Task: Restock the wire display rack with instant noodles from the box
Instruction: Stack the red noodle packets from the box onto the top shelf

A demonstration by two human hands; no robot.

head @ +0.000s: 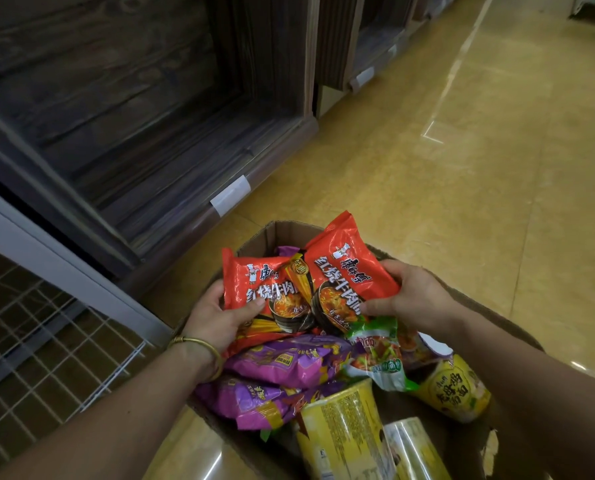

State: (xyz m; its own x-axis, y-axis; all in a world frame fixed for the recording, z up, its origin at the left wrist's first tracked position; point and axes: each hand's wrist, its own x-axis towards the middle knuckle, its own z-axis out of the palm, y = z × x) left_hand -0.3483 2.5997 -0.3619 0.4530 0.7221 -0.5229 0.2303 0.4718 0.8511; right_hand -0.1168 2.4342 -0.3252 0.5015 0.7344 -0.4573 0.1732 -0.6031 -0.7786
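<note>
A brown cardboard box [275, 233] sits on the floor in front of me, full of instant noodles. My left hand [216, 317] grips a red noodle packet [254, 285] by its left edge. Beside it my right hand [410, 296] grips a second red noodle packet [348, 268] by its right side; the two packets overlap above the box. Beneath them lie purple packets [282, 365], a green packet [375, 355] and yellow cup noodles [341, 431]. The white wire display rack [46, 341] stands at the lower left, its mesh shelf bare.
Dark wooden shelving [133, 116] runs along the left and back, with white price tags [230, 195] on its edges. The yellow tiled floor [462, 168] stretches away to the right. A gold bangle [199, 348] circles my left wrist.
</note>
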